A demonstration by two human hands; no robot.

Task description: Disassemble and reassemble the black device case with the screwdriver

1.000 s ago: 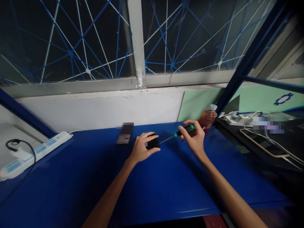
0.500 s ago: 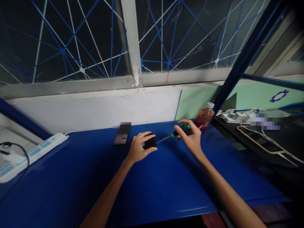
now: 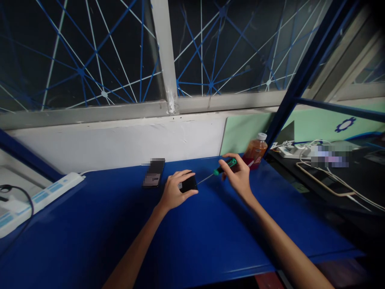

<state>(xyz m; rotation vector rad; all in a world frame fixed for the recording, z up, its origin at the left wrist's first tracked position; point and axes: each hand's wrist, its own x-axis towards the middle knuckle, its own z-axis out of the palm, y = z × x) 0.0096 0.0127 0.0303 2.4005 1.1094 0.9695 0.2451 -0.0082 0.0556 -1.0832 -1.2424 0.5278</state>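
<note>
Box (image 3: 189, 184), black: in the grasp of the left hand (image 3: 174, 190), the nearer hand; pinched, fingers over its far edge, thumb along its near edge. Right end exposed, facing the right hand (image 3: 240, 178); left part covered, so long axis uncertain.

Screwdriver (image 3: 225, 166), green and black: handle in the right hand, pinched between thumb and fingers. Long axis slants from that hand leftward and slightly toward the body; tip at the box's right end, contact too fine to tell.

Left hand: palm down, forearm from near left. Right hand: palm inward, fingers curled, forearm from near right.

Phone (image 3: 157, 168): left of the left hand, apart. Bottle (image 3: 256, 152): just beyond the right hand.
</note>
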